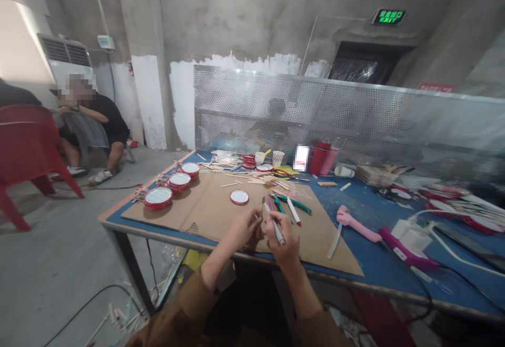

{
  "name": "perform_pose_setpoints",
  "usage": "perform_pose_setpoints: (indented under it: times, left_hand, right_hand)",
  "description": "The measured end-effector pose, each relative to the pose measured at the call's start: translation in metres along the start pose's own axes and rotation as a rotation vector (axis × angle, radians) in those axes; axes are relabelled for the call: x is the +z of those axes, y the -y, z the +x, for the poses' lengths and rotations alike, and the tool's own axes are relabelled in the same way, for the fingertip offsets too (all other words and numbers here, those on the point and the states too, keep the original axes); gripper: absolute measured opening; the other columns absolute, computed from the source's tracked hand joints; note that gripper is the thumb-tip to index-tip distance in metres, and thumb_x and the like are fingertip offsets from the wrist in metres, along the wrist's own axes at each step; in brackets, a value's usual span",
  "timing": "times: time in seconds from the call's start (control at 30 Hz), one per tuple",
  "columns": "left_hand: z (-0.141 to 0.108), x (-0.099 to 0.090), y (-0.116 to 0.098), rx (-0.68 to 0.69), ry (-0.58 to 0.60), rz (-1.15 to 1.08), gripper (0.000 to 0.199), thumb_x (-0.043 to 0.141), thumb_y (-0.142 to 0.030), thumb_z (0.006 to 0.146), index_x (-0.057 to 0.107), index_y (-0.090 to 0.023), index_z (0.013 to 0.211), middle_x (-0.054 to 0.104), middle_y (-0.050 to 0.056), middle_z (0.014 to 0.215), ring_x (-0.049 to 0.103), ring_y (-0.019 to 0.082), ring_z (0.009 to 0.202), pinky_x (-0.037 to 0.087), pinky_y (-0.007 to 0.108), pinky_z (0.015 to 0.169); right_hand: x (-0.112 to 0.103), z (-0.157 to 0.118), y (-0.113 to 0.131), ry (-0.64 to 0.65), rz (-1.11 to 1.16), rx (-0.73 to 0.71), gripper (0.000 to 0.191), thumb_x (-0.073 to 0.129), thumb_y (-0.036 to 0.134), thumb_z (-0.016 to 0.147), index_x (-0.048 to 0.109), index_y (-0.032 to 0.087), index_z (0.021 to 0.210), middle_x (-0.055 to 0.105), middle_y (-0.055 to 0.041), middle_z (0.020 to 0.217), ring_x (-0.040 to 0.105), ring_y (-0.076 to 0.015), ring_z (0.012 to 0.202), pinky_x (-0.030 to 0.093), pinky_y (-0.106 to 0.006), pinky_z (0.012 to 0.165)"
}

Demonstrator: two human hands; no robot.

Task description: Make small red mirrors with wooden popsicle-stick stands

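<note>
My right hand (284,237) is closed around a white marker pen (279,230), its tip pointing away from me toward my left hand. My left hand (249,226) is pinched on a thin wooden stick (263,200) just beside the pen tip; most of the stick is hidden by the fingers. Both hands are over the near edge of a brown cardboard sheet (213,210). Beyond them lies a round, red-rimmed disc with a white face (239,196). Right of it are green-handled pliers (298,204) and a second white marker with a red end (294,212).
Several small red drums (158,198) line the table's left side. Loose wooden sticks (260,179) lie at the back. To the right are a pink glue gun (359,224), a purple power strip (406,249) and cables. A perforated metal screen (244,94) stands behind; a person (104,110) sits at far left.
</note>
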State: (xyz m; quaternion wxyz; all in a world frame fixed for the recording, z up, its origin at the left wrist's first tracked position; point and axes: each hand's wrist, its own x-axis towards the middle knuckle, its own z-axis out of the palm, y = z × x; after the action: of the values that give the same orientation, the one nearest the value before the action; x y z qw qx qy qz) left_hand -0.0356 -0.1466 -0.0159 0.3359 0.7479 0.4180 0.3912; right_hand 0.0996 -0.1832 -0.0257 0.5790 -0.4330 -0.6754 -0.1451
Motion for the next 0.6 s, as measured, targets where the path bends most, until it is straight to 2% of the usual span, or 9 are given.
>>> perform_pose_setpoints:
  times: [0.2,0.43,0.6]
  left_hand:
    - [-0.0001,0.0001,0.0010,0.008,0.004,-0.002,0.007,0.049,-0.020,0.083,0.054,-0.017,0.081,0.057,-0.002,0.067,0.050,0.012,0.064,0.040,0.021,0.062]
    - [-0.0001,-0.0001,0.0013,0.000,0.005,0.004,0.008,0.048,-0.022,0.084,0.054,-0.017,0.081,0.058,-0.001,0.071,0.053,0.013,0.068,0.041,0.022,0.066]
    - [-0.0005,0.0003,0.0010,0.001,0.026,-0.024,0.010,0.047,-0.024,0.085,0.054,-0.017,0.083,0.058,-0.001,0.070,0.053,0.013,0.067,0.041,0.023,0.066]
  right_hand:
    - [-0.0011,0.0014,0.0010,0.043,0.019,-0.040,0.015,0.053,0.023,0.087,0.060,0.019,0.099,0.069,-0.0050,0.084,0.067,-0.0169,0.074,0.055,-0.028,0.069]
    - [-0.0008,0.0011,-0.0003,-0.001,0.001,-0.034,0.015,0.053,0.023,0.087,0.060,0.018,0.100,0.069,-0.0052,0.085,0.067,-0.0165,0.075,0.055,-0.027,0.069]
    - [-0.0012,0.0024,0.0012,0.038,0.026,-0.055,0.015,0.054,0.021,0.087,0.059,0.018,0.101,0.069,-0.0049,0.085,0.067,-0.0165,0.075,0.055,-0.027,0.070]
